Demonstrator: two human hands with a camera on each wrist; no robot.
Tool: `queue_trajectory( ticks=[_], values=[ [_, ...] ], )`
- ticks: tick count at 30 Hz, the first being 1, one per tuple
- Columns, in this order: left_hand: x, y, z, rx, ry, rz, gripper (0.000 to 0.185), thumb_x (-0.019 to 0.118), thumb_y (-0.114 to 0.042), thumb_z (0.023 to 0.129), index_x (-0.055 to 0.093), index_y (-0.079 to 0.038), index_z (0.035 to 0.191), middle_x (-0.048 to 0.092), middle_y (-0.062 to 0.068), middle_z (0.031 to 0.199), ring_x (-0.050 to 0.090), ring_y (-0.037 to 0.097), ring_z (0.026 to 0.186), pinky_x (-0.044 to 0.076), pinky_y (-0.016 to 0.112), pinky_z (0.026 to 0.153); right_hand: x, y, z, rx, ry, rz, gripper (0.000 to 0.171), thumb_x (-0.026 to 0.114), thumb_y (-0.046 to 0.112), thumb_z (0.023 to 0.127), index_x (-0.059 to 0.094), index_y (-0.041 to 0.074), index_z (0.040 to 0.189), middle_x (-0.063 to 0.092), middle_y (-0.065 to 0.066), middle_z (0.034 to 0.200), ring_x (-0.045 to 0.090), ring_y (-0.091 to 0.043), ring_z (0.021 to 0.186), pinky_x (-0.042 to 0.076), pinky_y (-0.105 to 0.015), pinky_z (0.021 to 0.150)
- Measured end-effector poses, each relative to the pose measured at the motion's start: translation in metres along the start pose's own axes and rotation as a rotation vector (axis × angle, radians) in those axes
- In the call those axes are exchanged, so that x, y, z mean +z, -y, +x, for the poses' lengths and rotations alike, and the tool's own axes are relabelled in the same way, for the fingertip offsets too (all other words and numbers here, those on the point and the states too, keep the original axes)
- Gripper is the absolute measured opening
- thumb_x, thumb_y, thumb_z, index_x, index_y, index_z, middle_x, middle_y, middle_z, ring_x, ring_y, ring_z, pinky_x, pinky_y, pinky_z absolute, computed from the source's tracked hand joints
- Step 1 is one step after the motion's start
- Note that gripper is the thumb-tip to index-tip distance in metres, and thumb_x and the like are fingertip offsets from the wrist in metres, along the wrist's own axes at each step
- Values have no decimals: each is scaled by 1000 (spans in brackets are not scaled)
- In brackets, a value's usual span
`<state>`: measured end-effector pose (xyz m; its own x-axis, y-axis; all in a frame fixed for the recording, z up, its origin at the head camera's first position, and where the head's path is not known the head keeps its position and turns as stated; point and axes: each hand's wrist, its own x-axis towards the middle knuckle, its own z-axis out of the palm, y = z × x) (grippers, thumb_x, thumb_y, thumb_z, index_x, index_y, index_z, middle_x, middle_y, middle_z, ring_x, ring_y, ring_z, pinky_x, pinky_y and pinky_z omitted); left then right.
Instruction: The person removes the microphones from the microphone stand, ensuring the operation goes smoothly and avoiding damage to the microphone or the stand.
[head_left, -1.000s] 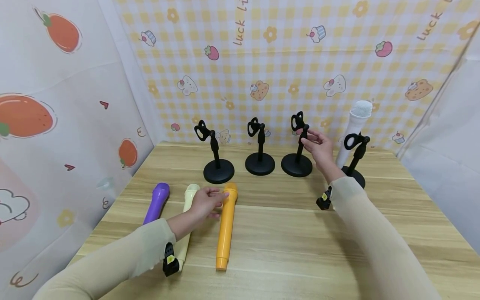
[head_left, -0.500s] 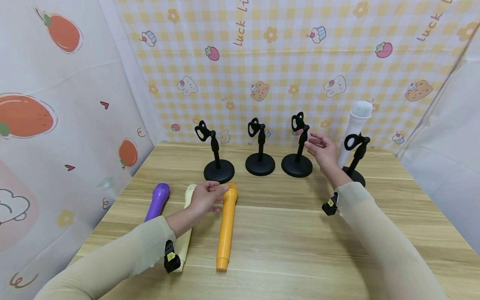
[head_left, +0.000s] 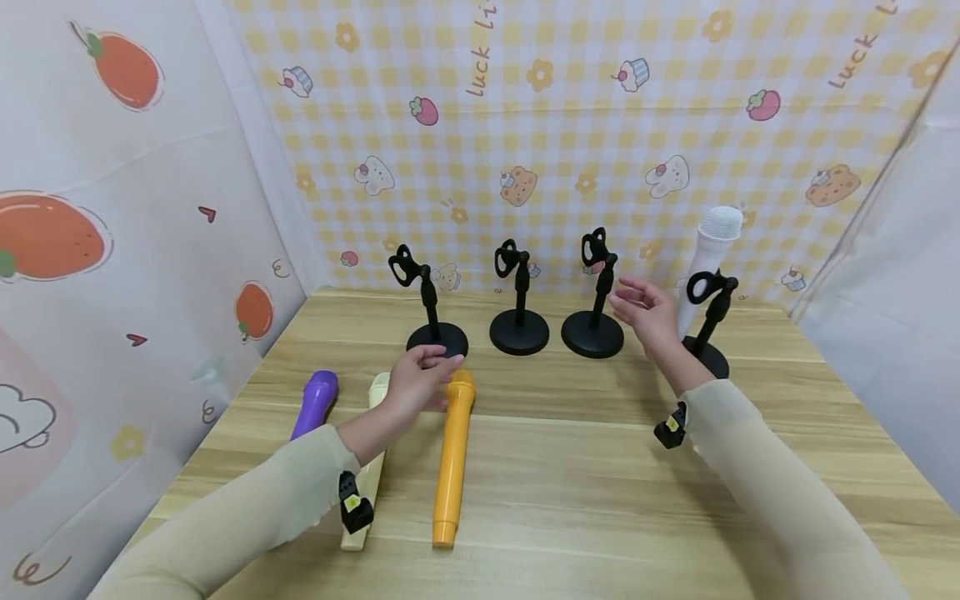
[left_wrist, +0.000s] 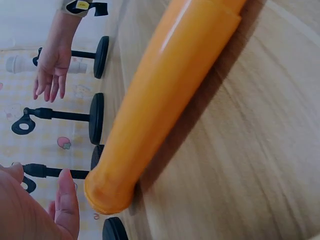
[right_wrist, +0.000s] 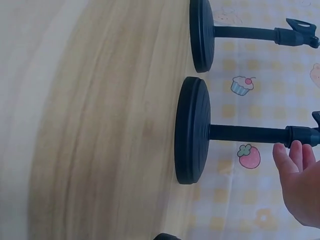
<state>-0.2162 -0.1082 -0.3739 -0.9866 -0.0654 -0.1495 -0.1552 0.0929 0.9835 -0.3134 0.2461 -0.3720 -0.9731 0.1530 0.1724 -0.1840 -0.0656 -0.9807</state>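
An orange toy microphone (head_left: 452,458) lies on the wooden table (head_left: 585,500), head pointing away from me. My left hand (head_left: 417,377) hovers just over its head with fingers loosely spread, holding nothing; the left wrist view shows the orange microphone (left_wrist: 165,100) close up beside the palm (left_wrist: 30,210). My right hand (head_left: 647,310) floats open and empty between the third black stand (head_left: 592,333) and the stand carrying a white microphone (head_left: 705,258). In the right wrist view its fingertips (right_wrist: 300,180) are near that stand's pole, apart from its base (right_wrist: 192,130).
A cream microphone (head_left: 377,390) and a purple microphone (head_left: 315,404) lie left of the orange one. Two more black stands (head_left: 437,337) (head_left: 519,329) hold nothing at the back. Patterned cloth walls (head_left: 525,125) close off the back and both sides.
My left hand has lifted off the orange microphone's head. My right hand has let go of the third stand's pole and drawn back slightly to the right.
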Motion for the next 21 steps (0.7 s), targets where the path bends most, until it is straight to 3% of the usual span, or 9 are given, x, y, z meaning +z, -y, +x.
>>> queue_trajectory(
  ticks=[7,21],
  values=[
    [13,-9,5,54,22,-30,46,75,-22,88,56,-2,125,61,13,109,62,34,98,58,37,64,-6,-2,-9,-13,44,4,49,72,6,87,56,0,133,60,-10,107,64,-9,90,53,-23,80],
    [52,-21,12,109,119,-35,49,76,-26,86,58,-5,126,64,11,109,65,32,98,58,35,61,-21,6,-30,24,87,-32,42,71,9,89,61,12,130,58,-7,111,65,-9,93,53,-23,81]
  ],
)
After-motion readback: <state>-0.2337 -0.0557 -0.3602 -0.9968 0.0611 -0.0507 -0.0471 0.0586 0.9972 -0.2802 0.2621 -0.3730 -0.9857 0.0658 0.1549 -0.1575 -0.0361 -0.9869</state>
